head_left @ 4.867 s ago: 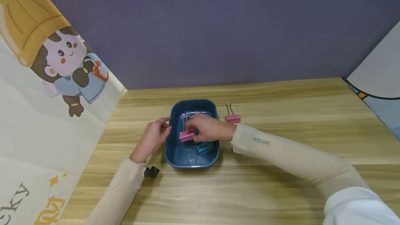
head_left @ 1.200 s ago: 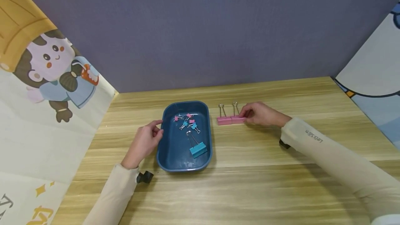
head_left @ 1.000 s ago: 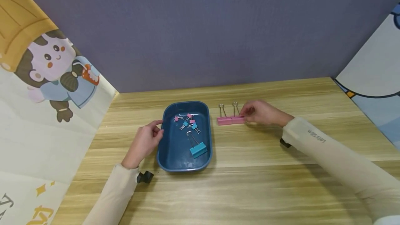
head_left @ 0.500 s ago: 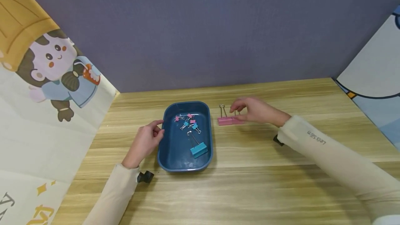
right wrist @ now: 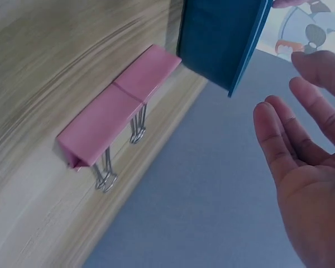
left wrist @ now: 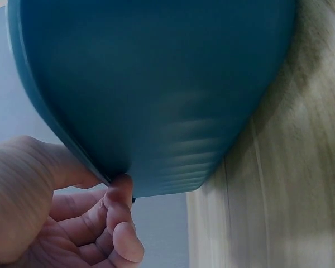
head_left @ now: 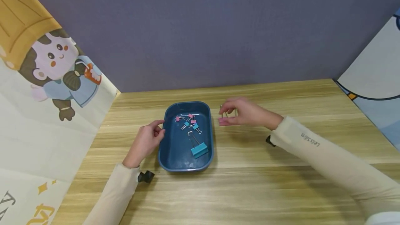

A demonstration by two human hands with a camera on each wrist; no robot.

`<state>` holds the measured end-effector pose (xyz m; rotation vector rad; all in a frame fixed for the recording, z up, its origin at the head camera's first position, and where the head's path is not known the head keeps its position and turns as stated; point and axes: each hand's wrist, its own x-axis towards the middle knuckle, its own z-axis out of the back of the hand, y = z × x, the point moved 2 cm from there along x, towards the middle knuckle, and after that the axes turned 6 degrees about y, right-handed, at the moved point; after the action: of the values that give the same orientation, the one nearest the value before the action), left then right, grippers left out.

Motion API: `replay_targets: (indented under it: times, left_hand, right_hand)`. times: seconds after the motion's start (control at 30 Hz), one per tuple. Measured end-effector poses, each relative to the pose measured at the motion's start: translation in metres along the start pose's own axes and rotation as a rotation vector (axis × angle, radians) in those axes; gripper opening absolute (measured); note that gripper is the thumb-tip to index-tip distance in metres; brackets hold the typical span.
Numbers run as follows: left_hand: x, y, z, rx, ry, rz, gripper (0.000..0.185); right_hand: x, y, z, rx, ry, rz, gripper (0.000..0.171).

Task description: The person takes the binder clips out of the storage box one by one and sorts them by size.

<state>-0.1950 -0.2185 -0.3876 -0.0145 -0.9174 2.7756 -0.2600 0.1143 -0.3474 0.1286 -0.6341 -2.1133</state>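
I'm seemingly aligning pink clips (right wrist: 95, 123) centre-right; right hand (head_left: 250, 112) half-open, empty; left hand (head_left: 144, 145) pinching tray (head_left: 175, 148); next probably grasping teal clip (head_left: 199, 150).

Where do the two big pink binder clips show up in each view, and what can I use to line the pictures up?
Head: the pink binder clips sit just right of the blue tray, partly hidden by the right hand.
Left wrist: not in it.
Right wrist: upper left, end to end.
Shared landmark: the blue tray, left of centre, across the top, and at the top edge, respectively.
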Motion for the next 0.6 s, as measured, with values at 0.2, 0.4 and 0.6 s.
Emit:
replay_targets:
  times: [0.2, 0.4, 0.6]
  left_hand:
    - [0.001, 0.001, -0.001, 0.013, -0.023, -0.034, 0.034]
    - [0.001, 0.001, -0.001, 0.011, -0.016, -0.032, 0.034]
    - [0.001, 0.001, 0.000, 0.005, -0.017, -0.026, 0.034]
  right_hand:
    - [0.005, 0.008, -0.004, 0.014, 0.006, 0.028, 0.016]
    - [0.008, 0.013, -0.007, 0.025, 0.016, 0.051, 0.017]
    - [0.011, 0.018, -0.009, 0.051, 0.030, 0.072, 0.019]
